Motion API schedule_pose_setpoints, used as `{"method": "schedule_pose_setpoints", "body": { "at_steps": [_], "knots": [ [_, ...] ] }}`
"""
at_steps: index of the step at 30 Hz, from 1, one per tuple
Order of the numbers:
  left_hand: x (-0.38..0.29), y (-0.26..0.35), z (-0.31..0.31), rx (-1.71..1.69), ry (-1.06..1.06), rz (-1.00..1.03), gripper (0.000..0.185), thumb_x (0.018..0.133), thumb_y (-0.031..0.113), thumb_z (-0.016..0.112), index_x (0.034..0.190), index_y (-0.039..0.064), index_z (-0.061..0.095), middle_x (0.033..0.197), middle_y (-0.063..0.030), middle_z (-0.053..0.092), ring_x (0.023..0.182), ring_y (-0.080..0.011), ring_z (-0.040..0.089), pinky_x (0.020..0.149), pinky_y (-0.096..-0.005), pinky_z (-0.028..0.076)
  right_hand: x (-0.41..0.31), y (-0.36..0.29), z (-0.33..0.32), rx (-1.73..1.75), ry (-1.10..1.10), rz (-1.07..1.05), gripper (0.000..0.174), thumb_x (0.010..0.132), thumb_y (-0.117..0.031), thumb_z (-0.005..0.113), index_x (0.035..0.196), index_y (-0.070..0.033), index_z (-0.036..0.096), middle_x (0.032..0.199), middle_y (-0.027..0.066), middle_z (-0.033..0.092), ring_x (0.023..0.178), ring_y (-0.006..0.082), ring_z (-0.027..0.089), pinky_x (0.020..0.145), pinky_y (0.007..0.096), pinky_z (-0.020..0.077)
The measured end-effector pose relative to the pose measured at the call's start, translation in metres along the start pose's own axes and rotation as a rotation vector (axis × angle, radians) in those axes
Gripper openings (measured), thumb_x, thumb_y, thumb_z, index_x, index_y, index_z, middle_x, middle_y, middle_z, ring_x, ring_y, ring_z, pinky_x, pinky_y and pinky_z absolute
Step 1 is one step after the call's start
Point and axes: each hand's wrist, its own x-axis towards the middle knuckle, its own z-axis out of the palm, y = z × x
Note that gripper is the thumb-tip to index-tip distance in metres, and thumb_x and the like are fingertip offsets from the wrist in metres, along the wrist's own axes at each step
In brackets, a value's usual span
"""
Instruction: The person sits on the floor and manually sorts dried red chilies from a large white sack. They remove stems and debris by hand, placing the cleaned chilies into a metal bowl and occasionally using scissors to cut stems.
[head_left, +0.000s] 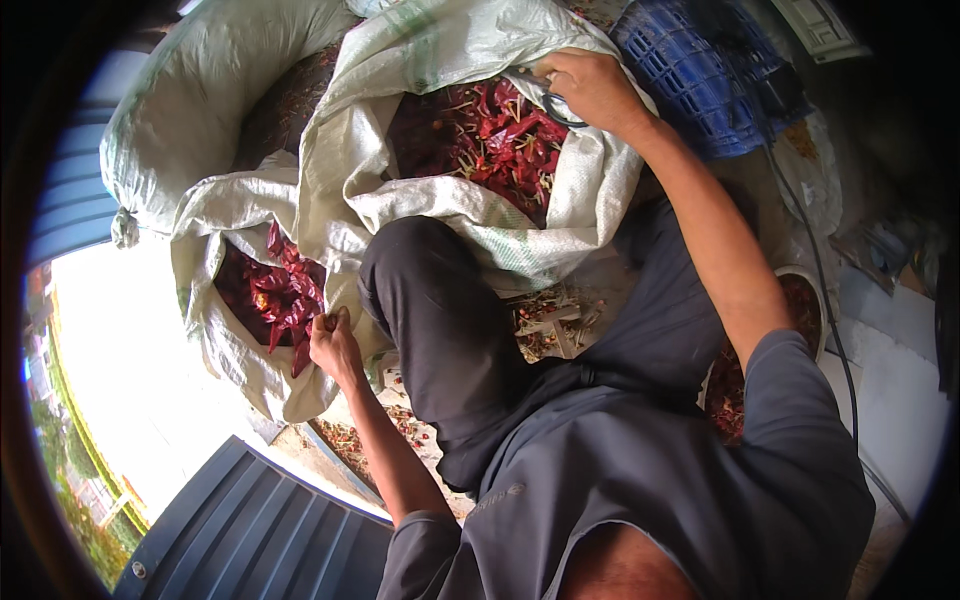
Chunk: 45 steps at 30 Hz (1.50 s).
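Dried red chili peppers (289, 289) fill the smaller white woven sack (247, 382) on the left. My left hand (336, 351) is at this sack's right rim, its fingers curled beside the peppers. Whether it pinches a pepper or the rim is too small to tell. A larger white woven sack (457, 210), its rim rolled down, holds more dried chilies (510, 135) mixed with pale stems. Over its far right rim my right hand (589, 86) grips a pair of scissors (559, 111) with dark handle loops; the fingers partly hide them.
A full white sack (195, 112) lies at the far left. A blue plastic crate (675, 75) stands beyond my right arm, with a dark cable (810, 232) nearby. Stems and bits (555, 322) litter the floor between my legs. A container of red pieces (802, 307) is at right.
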Motion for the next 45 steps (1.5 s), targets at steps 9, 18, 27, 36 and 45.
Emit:
{"method": "schedule_pose_setpoints", "body": {
  "at_steps": [9,18,27,36,45],
  "knots": [
    [-0.068,0.100,-0.029,0.159,0.007,0.372,0.021,0.078,0.013,0.078,0.076,0.003,0.059,0.064,-0.0069,0.060,0.057,-0.0192,0.056,0.056,-0.0328,0.044,0.020,-0.182,0.048,0.497,-0.469,0.146,0.053,0.087,-0.049,0.065,0.104,0.001,0.066,0.085,0.0208,0.069,0.080,0.0309,0.071,0.070,0.0385,0.0558],
    [-0.092,0.093,-0.043,-0.398,-0.253,0.222,0.014,0.087,0.008,0.069,0.100,0.005,0.066,0.071,-0.0005,0.056,0.064,-0.0140,0.054,0.058,-0.0306,0.043,0.022,-0.261,0.137,0.363,-0.859,-0.108,0.039,0.082,-0.024,0.067,0.105,0.006,0.057,0.088,0.0279,0.067,0.085,0.0401,0.068,0.074,0.0436,0.0529],
    [-0.037,-0.141,-0.056,-0.554,0.385,-0.896,0.032,0.097,0.033,0.059,0.121,0.011,0.055,0.112,-0.0068,0.060,0.097,-0.0238,0.054,0.072,-0.0422,0.048,0.003,-0.240,0.136,1.131,-0.691,0.364,0.027,0.092,-0.014,0.054,0.111,0.005,0.059,0.079,0.0130,0.065,0.058,0.0188,0.063,0.048,0.0309,0.0529],
    [0.027,-0.090,-0.067,-1.170,0.191,-0.197,0.042,0.094,0.025,0.059,0.127,0.001,0.053,0.118,-0.0149,0.061,0.105,-0.0310,0.062,0.088,-0.0480,0.055,0.044,-0.281,0.099,1.755,-0.508,0.370,0.022,0.092,-0.017,0.055,0.103,0.002,0.059,0.079,0.0061,0.063,0.059,0.0111,0.061,0.051,0.0243,0.0506],
    [0.037,0.039,-0.285,-0.752,0.725,0.429,0.041,0.086,0.022,0.069,0.120,0.001,0.058,0.109,-0.0128,0.064,0.099,-0.0272,0.064,0.087,-0.0417,0.055,0.124,-0.332,-0.031,1.926,-0.198,-0.048,0.021,0.092,-0.015,0.052,0.103,0.002,0.058,0.091,0.0103,0.062,0.076,0.0182,0.063,0.066,0.0315,0.0551]
  ]
}}
